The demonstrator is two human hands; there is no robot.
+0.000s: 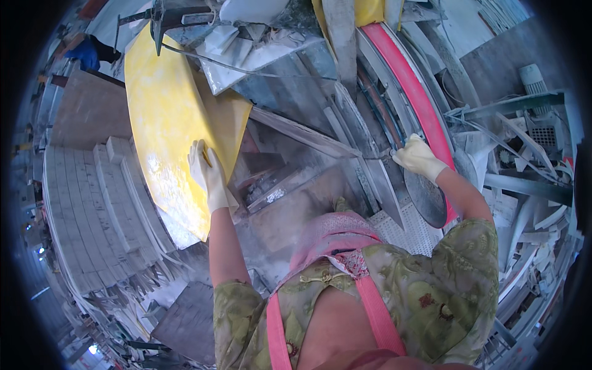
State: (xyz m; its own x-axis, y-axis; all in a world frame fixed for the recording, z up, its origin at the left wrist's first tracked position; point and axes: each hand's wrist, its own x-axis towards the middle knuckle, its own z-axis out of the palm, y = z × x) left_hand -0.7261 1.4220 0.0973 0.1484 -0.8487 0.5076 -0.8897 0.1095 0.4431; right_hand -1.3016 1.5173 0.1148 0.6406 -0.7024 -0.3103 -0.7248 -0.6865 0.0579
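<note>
My left hand (208, 176), in a pale glove, lies with its fingers stretched out on a large yellow sheet (163, 123). The sheet is draped over something at the left and is dusted with white powder. To the right, my gloved right hand (421, 157) has its fingers curled closed beside a long red belt (410, 71). A thin metal bar (377, 117) ends near those fingertips. Whatever the fingers hold is hidden. Below that hand a flat grey wheel (425, 194) sits by the belt.
Stacked pale boards (92, 209) stand at the left. A sloping dusty metal beam (302, 132) crosses ahead of me, above dusty blocks. Green metal bars (518, 105) and machine parts crowd the right. A metal clamp-like frame (169, 18) juts out at the far left.
</note>
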